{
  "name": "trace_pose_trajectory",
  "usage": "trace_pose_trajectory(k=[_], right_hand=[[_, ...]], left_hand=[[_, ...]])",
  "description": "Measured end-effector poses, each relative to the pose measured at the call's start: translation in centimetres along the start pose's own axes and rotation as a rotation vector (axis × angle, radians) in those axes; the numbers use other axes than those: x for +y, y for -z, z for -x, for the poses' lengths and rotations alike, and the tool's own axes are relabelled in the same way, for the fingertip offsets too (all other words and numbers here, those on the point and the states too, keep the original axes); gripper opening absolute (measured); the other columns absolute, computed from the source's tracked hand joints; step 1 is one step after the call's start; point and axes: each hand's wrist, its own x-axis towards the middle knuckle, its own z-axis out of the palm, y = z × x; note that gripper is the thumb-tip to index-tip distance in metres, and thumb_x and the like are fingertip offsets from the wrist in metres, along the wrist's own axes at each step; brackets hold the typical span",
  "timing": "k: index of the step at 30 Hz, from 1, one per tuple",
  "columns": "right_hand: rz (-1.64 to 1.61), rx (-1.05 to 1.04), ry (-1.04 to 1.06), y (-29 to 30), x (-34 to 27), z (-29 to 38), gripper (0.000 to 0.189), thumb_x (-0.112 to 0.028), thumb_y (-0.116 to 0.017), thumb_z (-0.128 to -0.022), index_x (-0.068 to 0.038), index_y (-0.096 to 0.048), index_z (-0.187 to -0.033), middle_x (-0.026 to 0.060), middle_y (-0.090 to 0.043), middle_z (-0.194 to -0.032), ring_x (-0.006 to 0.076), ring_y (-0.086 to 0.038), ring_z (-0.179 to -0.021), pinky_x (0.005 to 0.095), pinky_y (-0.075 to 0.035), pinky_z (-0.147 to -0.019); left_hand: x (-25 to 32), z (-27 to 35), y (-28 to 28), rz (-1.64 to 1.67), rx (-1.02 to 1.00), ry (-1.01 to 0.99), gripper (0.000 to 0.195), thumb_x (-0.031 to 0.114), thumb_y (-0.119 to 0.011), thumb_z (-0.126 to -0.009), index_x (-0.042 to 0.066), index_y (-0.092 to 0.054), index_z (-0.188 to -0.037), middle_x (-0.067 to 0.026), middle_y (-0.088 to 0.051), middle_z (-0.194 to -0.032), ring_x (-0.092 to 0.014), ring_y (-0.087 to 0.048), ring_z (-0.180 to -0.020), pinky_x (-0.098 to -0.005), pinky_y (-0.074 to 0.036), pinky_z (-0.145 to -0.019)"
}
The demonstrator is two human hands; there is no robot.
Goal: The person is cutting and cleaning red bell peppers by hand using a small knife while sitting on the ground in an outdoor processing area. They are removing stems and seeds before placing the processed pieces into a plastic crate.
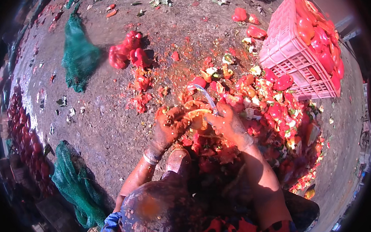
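Observation:
My left hand [170,124], smeared with orange-red pulp, grips a piece of cut red pepper [198,112] from its left side. On the other side of that piece, my right hand [225,120] holds a curved knife [207,94], its blade pointing up and to the left; the handle is hidden in the fingers. Both hands are close together above the ground, over a heap of pepper scraps [276,111] with cores, seeds and red flesh. Whether my right fingers also press on the pepper piece, I cannot tell.
A tilted pink plastic crate [282,38] full of red peppers stands at upper right. Whole red peppers [127,51] lie up and left of my hands. Green mesh sacks [80,53] lie on the left, and a long row of red peppers [26,140] runs along the far left.

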Motion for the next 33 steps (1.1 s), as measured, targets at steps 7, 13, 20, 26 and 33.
trace_pose_trajectory(k=[7,13,20,26,33], right_hand=[[0.257,0.435,0.440,-3.2,-1.0,2.5,0.012,-0.010,-0.059,-0.087,0.001,-0.055,-0.090,0.0157,-0.059,-0.075,0.0297,-0.060,-0.068,0.0372,-0.046,-0.058],[0.139,0.009,0.121,-7.0,9.9,5.8,0.010,-0.012,-0.055,-0.085,-0.002,-0.052,-0.088,0.0098,-0.054,-0.069,0.0196,-0.055,-0.062,0.0348,-0.043,-0.056],[-0.347,0.126,-0.004,-5.0,2.4,3.7,0.024,-0.023,-0.053,-0.095,-0.001,-0.050,-0.104,0.0047,-0.052,-0.068,0.0100,-0.048,-0.045,0.0234,-0.040,-0.039],[-0.344,-0.281,-0.159,-10.4,9.1,6.9,0.022,-0.020,-0.059,-0.089,-0.005,-0.054,-0.105,0.0041,-0.057,-0.074,0.0098,-0.051,-0.055,0.0240,-0.043,-0.047],[-0.944,0.067,-0.156,-5.7,4.6,3.9,0.025,-0.021,-0.065,-0.087,-0.007,-0.055,-0.104,0.0029,-0.058,-0.074,0.0107,-0.052,-0.052,0.0239,-0.043,-0.044]], left_hand=[[-0.4,0.1,-0.9,-0.069,0.131,-0.112,0.025,0.002,-0.052,-0.079,-0.002,-0.061,-0.101,-0.0122,-0.067,-0.089,-0.024,-0.065,-0.079,-0.0300,-0.051,-0.071],[-1.3,0.6,-2.2,0.031,0.361,-0.134,0.024,0.018,-0.058,-0.089,-0.002,-0.061,-0.102,-0.0081,-0.067,-0.089,-0.013,-0.062,-0.074,-0.0253,-0.050,-0.068],[-1.9,1.9,-2.8,0.227,0.328,-0.025,0.052,0.045,-0.053,-0.091,-0.004,-0.058,-0.108,-0.0111,-0.062,-0.104,-0.017,-0.059,-0.091,-0.0297,-0.048,-0.079],[-1.6,-0.2,-3.1,0.277,0.511,-0.147,0.044,0.037,-0.052,-0.091,-0.003,-0.059,-0.106,-0.0110,-0.065,-0.095,-0.020,-0.063,-0.086,-0.0320,-0.050,-0.077],[-3.4,1.9,-3.5,0.427,0.261,0.133,0.032,0.024,-0.048,-0.094,-0.002,-0.054,-0.111,-0.0096,-0.060,-0.095,-0.016,-0.056,-0.082,-0.0299,-0.047,-0.073]])
